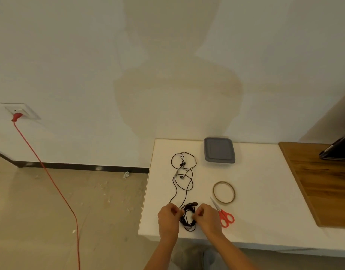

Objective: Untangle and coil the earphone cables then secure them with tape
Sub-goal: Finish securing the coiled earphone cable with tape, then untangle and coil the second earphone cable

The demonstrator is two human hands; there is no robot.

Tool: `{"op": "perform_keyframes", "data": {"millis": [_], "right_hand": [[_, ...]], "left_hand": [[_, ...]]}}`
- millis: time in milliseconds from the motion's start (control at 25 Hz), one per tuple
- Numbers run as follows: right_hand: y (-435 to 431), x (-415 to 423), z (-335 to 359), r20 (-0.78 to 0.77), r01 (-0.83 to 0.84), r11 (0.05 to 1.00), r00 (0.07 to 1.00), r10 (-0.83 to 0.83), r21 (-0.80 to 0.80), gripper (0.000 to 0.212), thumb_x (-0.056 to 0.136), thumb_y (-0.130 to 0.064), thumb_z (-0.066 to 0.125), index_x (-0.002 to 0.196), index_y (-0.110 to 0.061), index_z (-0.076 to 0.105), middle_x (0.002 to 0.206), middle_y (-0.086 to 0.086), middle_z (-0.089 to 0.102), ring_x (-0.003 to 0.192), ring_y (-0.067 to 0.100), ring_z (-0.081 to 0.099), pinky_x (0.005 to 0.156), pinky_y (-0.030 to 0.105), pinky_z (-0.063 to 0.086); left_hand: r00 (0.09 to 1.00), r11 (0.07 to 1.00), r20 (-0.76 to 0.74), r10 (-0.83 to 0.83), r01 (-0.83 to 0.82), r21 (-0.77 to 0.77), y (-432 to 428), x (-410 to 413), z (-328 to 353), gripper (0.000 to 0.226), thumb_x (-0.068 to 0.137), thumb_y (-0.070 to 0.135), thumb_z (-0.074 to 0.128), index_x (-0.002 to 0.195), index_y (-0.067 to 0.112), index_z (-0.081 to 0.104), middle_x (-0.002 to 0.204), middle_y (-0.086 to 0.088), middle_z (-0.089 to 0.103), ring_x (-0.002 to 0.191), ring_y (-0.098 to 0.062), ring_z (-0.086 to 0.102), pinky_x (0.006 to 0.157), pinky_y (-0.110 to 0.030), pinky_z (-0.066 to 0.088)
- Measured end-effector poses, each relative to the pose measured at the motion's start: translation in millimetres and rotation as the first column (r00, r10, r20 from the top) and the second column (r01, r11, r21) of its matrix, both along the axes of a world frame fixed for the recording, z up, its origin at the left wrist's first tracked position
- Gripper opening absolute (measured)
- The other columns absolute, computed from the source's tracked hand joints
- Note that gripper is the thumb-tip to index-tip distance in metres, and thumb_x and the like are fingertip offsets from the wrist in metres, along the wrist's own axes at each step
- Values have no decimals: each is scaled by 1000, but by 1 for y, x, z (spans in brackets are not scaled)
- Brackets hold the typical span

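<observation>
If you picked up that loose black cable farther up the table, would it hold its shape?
Probably not: the loose cable lies in thin slack loops, so it likely droops. Its crossed strands may snag; it looks light.

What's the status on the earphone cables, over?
Left hand and right hand both pinch the dark cable bundle. Loose cable lies farther back. Tape roll, scissors to the right; nothing blocking.

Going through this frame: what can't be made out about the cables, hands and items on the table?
Head view:
- cable bundle: how its strands tangle, too small, partly covered by the left hand and right hand.
- tape roll: any free end, too small.
- gray container: contents, hidden by its lid.
- dark device: cut off by the right edge.
</observation>
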State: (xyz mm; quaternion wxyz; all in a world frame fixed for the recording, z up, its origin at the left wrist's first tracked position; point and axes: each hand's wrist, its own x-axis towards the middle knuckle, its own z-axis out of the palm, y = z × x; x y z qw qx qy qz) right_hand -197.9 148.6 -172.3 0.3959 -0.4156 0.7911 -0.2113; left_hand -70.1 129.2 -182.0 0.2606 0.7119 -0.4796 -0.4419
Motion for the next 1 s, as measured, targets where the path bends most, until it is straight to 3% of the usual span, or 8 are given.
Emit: {"op": "perform_keyframes", "data": {"millis": [160, 400, 520, 600, 760, 840, 920, 1000], "right_hand": [[-2, -20, 2, 57, 2, 999, 998, 0, -35, 9, 80, -14, 71, 73, -10, 68, 70, -5, 65, 68, 9, 60, 57, 13, 42], [13, -45, 23, 152, 236, 970, 963, -224, -64, 14, 86, -19, 63, 76, -9, 65, 77, 12, 67, 71, 21, 59, 72, 37, 53], [32, -48, 30, 155, 225, 973, 964, -215, -47, 14, 86, -20, 63, 78, -9, 65, 79, 13, 67, 73, 24, 61, 74, 38, 54], [42, -48, 39, 160, 228, 970, 964, -214, -78, 6, 86, -18, 64, 81, -16, 66, 80, 4, 68, 82, 23, 64, 76, 34, 53], [31, -42, 79, 204, 167, 916, 974, -97, -365, 31, 88, -5, 61, 107, -30, 59, 111, -9, 63, 105, 9, 60, 83, 16, 51], [5, -36, 116, 230, 69, 856, 972, 59, -512, 48, 90, -8, 60, 130, -31, 46, 130, -18, 50, 118, -2, 49, 89, 7, 44], [-26, -26, 164, 201, -83, 801, 948, 247, -593, 54, 92, -15, 59, 138, -33, 35, 137, -30, 38, 124, -13, 38, 98, 5, 35], [-49, -18, 210, 128, -211, 741, 920, 372, -637, 35, 94, -18, 57, 127, -27, 50, 126, -18, 57, 118, -4, 51, 101, 18, 41]], "left_hand": [[982, 997, 189, -11, 25, -72, -1, 7, -3, 16, 99, 20, 43, 90, 15, 55, 79, 0, 66, 70, -15, 62, 57, -27, 46], [860, 899, 367, -355, 422, -119, -39, 29, -15, 23, 96, 10, 50, 111, 12, 67, 106, -5, 57, 89, -17, 58, 74, -16, 43], [763, 840, 462, -452, 539, -68, -46, 40, -21, 14, 90, 7, 61, 101, 11, 69, 98, 1, 46, 82, -14, 54, 69, -15, 41], [817, 869, 487, -309, 450, -205, -50, 43, -8, 4, 85, 8, 69, 86, 12, 71, 91, 7, 45, 79, -13, 51, 65, -20, 43], [967, 830, 179, -179, 246, -501, -74, 34, 85, 4, 87, 17, 67, 84, 19, 69, 87, 21, 61, 85, 0, 55, 80, -15, 41], [947, 830, -17, -319, 271, -488, -82, 22, 151, 9, 90, 18, 64, 82, 21, 65, 70, 18, 64, 67, 3, 58, 70, -11, 44], [891, 794, -102, -443, 336, -507, -81, 11, 210, 10, 92, 24, 61, 84, 21, 66, 75, 8, 66, 66, -5, 59, 67, -20, 52], [860, 723, -74, -505, 374, -581, -76, 3, 253, 12, 93, 26, 59, 85, 22, 67, 78, 3, 67, 68, -8, 57, 65, -24, 50]]}}
